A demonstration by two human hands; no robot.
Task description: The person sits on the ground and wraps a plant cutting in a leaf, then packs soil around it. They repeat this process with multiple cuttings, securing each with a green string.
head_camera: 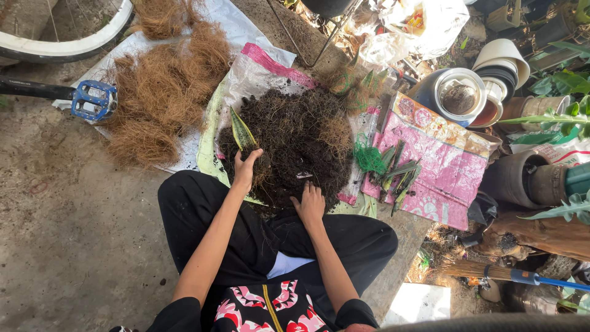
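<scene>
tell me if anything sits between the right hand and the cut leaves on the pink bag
Partly. The right hand rests on the near edge of the soil heap. Between it and the cut leaves on the pink bag lie the heap's right edge and a bit of green netting. Nothing tall blocks the way.

I log a flattened pink patterned bag (439, 163) right of the soil heap (295, 144); clear pink-edged sack (255, 74) beneath it, possibly torn.

Crumbly, matt dark soil (295, 144) is heaped on a glossy woven plastic sack (258, 71); left of the soil, dry, rough coconut fibre (163, 92) is spread.
</scene>
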